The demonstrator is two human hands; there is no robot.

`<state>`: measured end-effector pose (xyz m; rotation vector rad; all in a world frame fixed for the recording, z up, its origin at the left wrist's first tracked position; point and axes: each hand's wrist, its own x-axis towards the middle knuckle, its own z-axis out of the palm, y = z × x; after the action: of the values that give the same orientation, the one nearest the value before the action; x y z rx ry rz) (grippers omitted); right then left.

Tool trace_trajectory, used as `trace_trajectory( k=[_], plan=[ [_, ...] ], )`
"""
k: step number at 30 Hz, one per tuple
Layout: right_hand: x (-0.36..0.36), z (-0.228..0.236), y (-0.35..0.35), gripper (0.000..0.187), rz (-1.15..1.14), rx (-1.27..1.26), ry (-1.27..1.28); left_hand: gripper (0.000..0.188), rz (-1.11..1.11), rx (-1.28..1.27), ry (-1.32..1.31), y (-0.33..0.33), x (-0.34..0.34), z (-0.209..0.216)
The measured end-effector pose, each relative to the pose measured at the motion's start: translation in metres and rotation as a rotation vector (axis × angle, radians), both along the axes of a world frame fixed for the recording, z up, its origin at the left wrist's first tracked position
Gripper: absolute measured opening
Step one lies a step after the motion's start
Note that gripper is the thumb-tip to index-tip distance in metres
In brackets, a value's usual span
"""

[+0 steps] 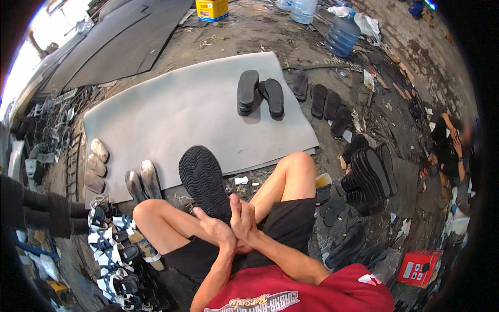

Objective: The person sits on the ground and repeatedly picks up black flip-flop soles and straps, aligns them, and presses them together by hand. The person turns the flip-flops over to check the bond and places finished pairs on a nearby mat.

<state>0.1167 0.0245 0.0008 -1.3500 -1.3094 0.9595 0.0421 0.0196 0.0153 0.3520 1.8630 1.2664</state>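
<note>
A black sandal sole [201, 174] with a wavy tread stands tilted above my crossed legs, its tread side facing up. My left hand [218, 228] grips its lower end from the left. On the right side of that same end, my right hand [242, 221] is closed with the thumb laid along the sole. The palms almost meet, and what lies between them below the sole is hidden. Beyond my knees spreads a light grey sheet [176, 104]. On its far right part rest stacked black soles [248, 88] and another small pile of soles [273, 97].
Worn shoe lasts [150, 179] stand left of the sole. Strapped sandals [117, 255] are heaped by my left knee. To the right sit a row of black soles [371, 174] and a red box [420, 268]. Water jugs [343, 34] stand far off; another person [451, 145] is at far right.
</note>
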Motion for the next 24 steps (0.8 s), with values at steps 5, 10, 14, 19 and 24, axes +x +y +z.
trace_trajectory(
  k=[5,10,14,19,24],
  plan=[
    [0.027,-0.018,0.007,0.061,0.328,-0.116,0.363,0.076,-0.256,0.070,-0.242,0.028,-0.006,-0.005],
    [0.055,-0.009,0.039,0.066,0.118,-0.060,0.433,0.039,-0.668,0.323,0.378,0.069,0.018,-0.046],
    [0.102,-0.003,0.174,0.064,-0.349,0.079,0.106,0.027,-0.561,0.374,0.301,0.102,-0.012,-0.057],
    [0.207,-0.029,0.367,0.063,-0.796,0.495,-0.665,0.012,-0.495,0.287,0.097,0.097,-0.014,-0.083],
    [0.285,-0.165,0.410,0.069,-0.444,0.030,-1.086,0.012,-0.576,0.414,0.046,0.106,-0.008,-0.051]
  ],
)
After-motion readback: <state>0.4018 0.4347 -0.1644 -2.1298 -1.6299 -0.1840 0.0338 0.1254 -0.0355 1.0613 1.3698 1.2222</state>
